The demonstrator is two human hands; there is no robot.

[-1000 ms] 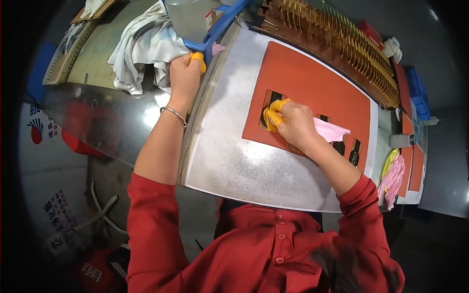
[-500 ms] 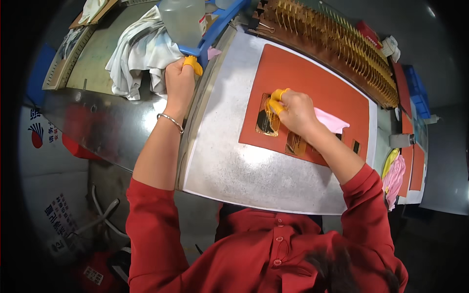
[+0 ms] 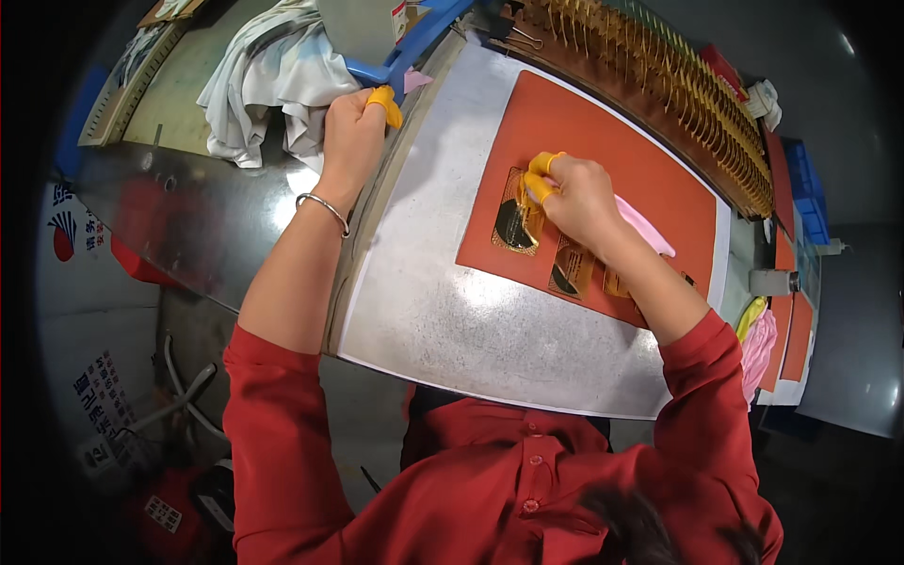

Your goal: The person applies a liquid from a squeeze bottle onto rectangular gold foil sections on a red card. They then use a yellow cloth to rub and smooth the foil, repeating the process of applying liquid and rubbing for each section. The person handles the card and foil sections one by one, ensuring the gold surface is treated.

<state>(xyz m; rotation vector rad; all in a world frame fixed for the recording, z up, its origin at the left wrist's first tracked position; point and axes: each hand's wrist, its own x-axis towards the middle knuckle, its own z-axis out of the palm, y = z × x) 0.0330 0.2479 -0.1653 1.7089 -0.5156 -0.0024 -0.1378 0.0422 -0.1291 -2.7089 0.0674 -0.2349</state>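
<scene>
My left hand (image 3: 354,141), yellow finger cots on its fingertips, is closed beside the rim of a blue tray (image 3: 369,72). Whatever it may hold is hidden. A crumpled white cloth (image 3: 278,80) lies just left of it. Over an orange-red mat (image 3: 603,122) is my right hand (image 3: 579,196), also in yellow finger cots, thumb and finger drawn together. I cannot make out anything between them. The fingertips are next to the upper right of a shiny gold plate with a dark patch (image 3: 515,221). Another gold plate (image 3: 570,268) lies below the hand, and a pink cloth (image 3: 643,226) to its right.
A brown rack (image 3: 650,85) with rows of thin gold pieces runs along the far side. A black binder clip (image 3: 508,33) sits at its left end. To the right are a small bottle (image 3: 774,282) and pink and yellow cloths (image 3: 758,344). A translucent container (image 3: 363,28) stands in the tray.
My right hand has moved slightly up and right, uncovering more of the gold plate. My left hand stays closed by the tray. The whole view has shifted a little.
</scene>
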